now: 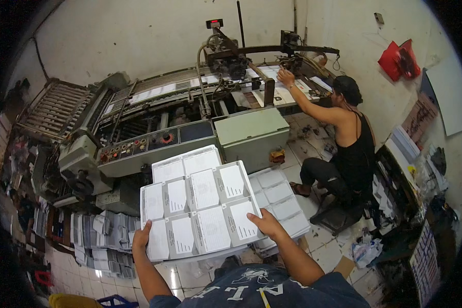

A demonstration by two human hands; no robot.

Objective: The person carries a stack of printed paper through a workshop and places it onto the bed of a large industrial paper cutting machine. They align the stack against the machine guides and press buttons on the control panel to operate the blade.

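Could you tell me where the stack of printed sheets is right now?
In the head view's centre, the stack of printed sheets is held between left hand and right hand, before the printing press.

**A small print shop**

A cramped printing workshop is shown. The room is dominated by a large grey offset press (154, 123) with a red-buttoned control panel (138, 146). Stacks of printed sheets (100, 241) are piled on the tiled floor (323, 241), and paper stock is kept along the stained wall (138, 36). The press is tended by a seated co-worker (344, 149).

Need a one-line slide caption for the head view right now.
Both hands, left hand and right hand, hold a printed sheet stack before a printing press.
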